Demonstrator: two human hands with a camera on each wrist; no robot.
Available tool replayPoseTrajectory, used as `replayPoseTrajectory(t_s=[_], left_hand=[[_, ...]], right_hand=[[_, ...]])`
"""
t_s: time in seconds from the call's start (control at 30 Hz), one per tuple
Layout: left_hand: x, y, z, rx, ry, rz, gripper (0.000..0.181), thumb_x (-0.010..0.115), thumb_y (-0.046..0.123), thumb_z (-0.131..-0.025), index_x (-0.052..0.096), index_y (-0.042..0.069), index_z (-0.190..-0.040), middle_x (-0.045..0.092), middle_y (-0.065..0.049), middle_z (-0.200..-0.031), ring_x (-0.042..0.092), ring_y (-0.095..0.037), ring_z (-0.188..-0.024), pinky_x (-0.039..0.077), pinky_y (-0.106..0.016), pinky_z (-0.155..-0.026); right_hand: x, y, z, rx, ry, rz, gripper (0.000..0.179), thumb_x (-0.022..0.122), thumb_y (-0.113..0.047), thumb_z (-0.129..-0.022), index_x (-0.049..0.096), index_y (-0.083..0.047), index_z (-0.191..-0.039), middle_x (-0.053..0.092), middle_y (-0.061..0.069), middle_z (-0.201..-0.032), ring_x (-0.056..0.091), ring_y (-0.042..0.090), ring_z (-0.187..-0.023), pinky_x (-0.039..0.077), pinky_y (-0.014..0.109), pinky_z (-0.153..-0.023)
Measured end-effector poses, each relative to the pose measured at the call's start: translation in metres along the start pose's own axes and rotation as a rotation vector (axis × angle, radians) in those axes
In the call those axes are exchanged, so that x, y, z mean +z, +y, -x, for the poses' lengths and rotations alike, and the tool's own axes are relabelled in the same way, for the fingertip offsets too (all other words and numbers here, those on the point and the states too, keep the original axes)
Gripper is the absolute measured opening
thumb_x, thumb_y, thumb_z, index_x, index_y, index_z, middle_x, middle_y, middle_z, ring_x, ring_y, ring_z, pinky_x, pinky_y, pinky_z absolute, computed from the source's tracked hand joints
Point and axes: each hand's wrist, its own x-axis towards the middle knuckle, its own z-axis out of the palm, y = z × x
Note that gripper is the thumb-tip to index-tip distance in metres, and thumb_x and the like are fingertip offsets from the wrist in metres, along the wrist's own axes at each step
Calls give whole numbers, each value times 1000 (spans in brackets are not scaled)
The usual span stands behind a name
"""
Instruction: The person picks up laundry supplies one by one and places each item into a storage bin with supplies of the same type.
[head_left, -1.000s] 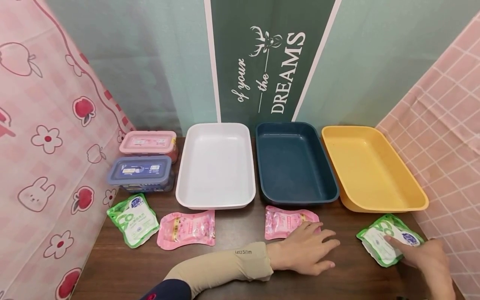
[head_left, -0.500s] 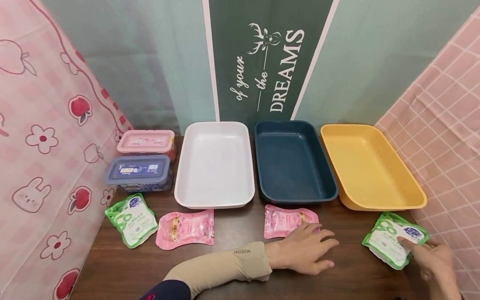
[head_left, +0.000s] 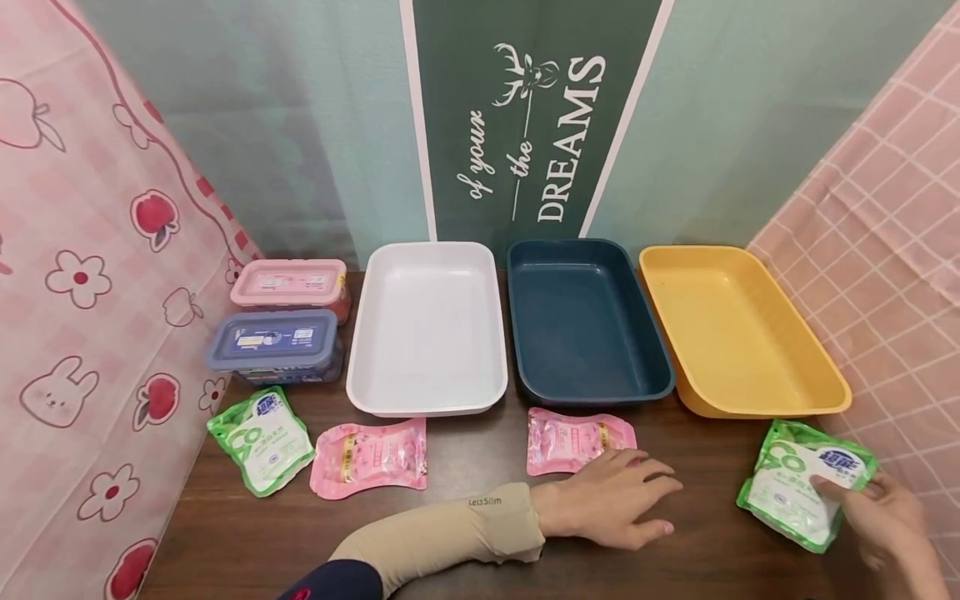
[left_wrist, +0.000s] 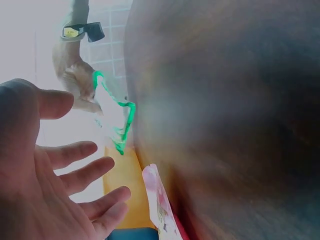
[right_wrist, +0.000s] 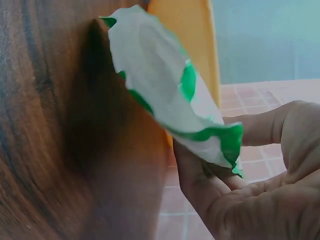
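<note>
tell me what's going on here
A person's right hand holds a green pouch by its edge, in front of the yellow tray. The left hand, fingers loose, is close to a pink pouch in front of the blue tray. Another green pouch and another pink pouch lie at left, near the white tray, a blue box and pink box.

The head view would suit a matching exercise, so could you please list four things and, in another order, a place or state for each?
Things
1. Pink tub
2. Blue tray
3. Left hand
4. Right hand

Places and states
A. between the white tray and the yellow tray
B. pinching a green packet
C. just beyond the blue tub
D. spread, holding nothing

Pairs: 1-C, 2-A, 3-D, 4-B
</note>
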Motion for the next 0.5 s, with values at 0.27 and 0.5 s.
replayPoseTrajectory(t_s=[0.27,0.5], left_hand=[[-4,-1,1,28,26,47,57,46,56,-109,48,29,-159,46,15,-160,41,-7,-149,31,-24,-123],[-9,-1,5,17,51,69,56,46,56,-109,49,29,-158,46,17,-160,41,-6,-148,29,-24,-125]], right_hand=[[-13,-13,14,-155,25,29,46,65,-31,-106,44,8,-122,59,-21,-65,54,8,-49,50,32,-45],[-26,-25,20,-219,5,131,51,63,-29,-107,42,15,-123,62,-23,-69,61,-1,-61,51,24,-58]])
